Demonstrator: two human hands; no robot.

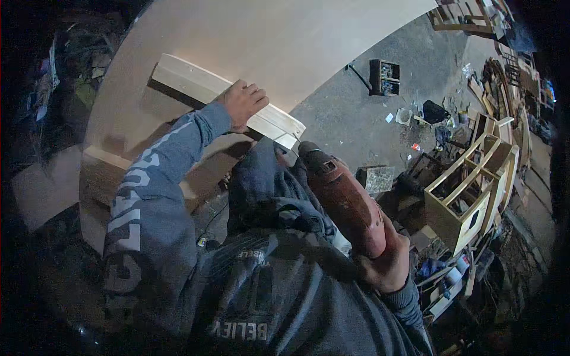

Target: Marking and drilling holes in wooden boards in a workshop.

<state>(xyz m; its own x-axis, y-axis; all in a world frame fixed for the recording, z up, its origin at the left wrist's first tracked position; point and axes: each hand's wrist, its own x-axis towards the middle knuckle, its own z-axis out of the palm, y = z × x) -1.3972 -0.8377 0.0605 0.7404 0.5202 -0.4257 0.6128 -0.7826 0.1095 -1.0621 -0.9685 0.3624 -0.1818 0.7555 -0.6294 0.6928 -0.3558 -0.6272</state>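
Note:
A pale wooden piece with angled faces (190, 80) lies slantwise over a large smooth board (255, 29). My left hand (244, 105) is closed over it near its right end, fingers wrapped on the far side. In my right hand (389, 261) is a red power drill (347, 202), gripped at its rear. The drill's black chuck (310, 149) points up and left. Its thin bit reaches the right end of the wooden piece; I cannot tell whether the tip has entered the wood. The trigger finger is hidden.
On the floor at right stands a light wooden frame with slats (460, 222), among scrap wood and clutter. A dark divided box (385, 77) with small items sits farther off beside a long-handled tool (359, 79). A whitish container (404, 116) lies near a black bag-like thing (435, 111).

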